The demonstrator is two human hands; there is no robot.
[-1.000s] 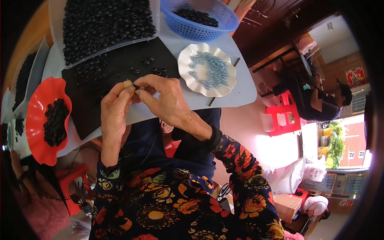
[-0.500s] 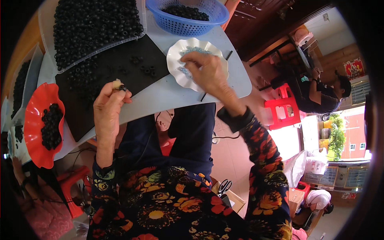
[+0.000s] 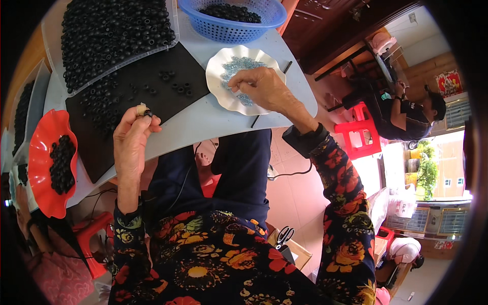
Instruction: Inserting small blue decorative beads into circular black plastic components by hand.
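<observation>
My left hand [image 3: 131,142] pinches a small black hollow bead [image 3: 148,113] between thumb and forefinger, in front of the black mat [image 3: 155,104]. A pale wrap [image 3: 141,108] covers one of that hand's fingertips. Over a white wavy-rimmed plate [image 3: 214,76], my right hand [image 3: 267,90] has thumb and forefinger closed together. Whatever they hold, if anything, is too small to make out. Small clear bluish beads [image 3: 244,63] lie on the plate. Several loose black beads [image 3: 99,104] are scattered over the mat.
A clear bin of black beads [image 3: 117,40] stands at the back left. Behind the plate is a blue perforated basket [image 3: 231,31]. At left sits a red wavy dish [image 3: 44,185] with black pieces. Scissors [image 3: 284,237] lie below. Another person [image 3: 412,117] sits by a red stool [image 3: 358,137].
My right hand has drawn slightly right across the plate, uncovering more clear beads, its thumb and forefinger now together. My left hand keeps its pinch on the black bead. The whole view has shifted slightly.
</observation>
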